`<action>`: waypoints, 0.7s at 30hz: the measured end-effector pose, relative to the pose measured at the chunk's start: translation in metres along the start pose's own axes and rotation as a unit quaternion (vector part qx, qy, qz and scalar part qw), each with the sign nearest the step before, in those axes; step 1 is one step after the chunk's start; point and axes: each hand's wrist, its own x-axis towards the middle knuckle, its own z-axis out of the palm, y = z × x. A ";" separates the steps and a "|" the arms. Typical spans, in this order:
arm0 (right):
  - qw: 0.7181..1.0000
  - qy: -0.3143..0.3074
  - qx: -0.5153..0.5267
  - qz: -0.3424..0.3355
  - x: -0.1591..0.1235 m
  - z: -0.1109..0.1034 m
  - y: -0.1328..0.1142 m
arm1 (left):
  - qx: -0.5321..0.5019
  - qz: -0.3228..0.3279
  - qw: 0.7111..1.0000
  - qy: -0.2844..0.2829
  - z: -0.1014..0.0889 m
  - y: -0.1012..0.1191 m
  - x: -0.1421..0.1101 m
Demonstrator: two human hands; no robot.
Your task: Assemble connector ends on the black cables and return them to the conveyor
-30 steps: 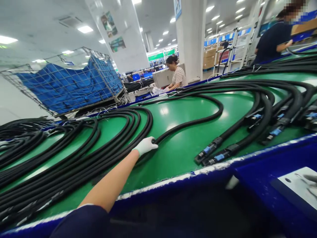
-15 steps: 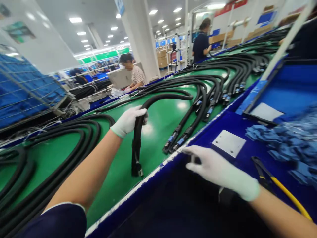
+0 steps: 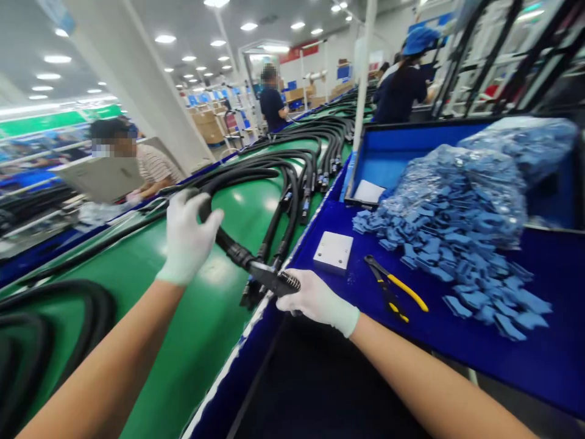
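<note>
My left hand (image 3: 186, 238), in a white glove, is wrapped round a thick black cable (image 3: 228, 244) lifted above the green conveyor belt (image 3: 192, 341). My right hand (image 3: 315, 300), also gloved, grips the cable's connector end (image 3: 276, 280) at the belt's blue edge. More black cables with blue-marked connectors (image 3: 297, 183) lie in loops further along the belt.
A blue worktable (image 3: 457, 341) on my right holds a heap of small blue parts (image 3: 461, 231), yellow-handled pliers (image 3: 395, 292) and a white plate (image 3: 333, 251). Several people work along the line: one seated across the belt (image 3: 137, 161), others standing further off (image 3: 402, 85).
My left hand lifted the cable off the belt and brought its end toward me. My right hand came in and took hold of the connector end. My view swung right to the blue worktable.
</note>
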 end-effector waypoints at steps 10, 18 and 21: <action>0.888 0.157 -0.412 0.130 -0.106 -0.076 -0.033 | -0.015 0.136 0.947 -0.289 0.085 0.023 -0.145; 0.721 0.312 -0.594 0.170 -0.128 -0.111 0.010 | -0.067 -0.129 0.927 -0.347 0.103 0.073 -0.097; 0.802 0.345 -0.469 0.134 -0.127 -0.116 0.002 | -0.131 -0.178 0.909 -0.352 0.106 0.093 -0.077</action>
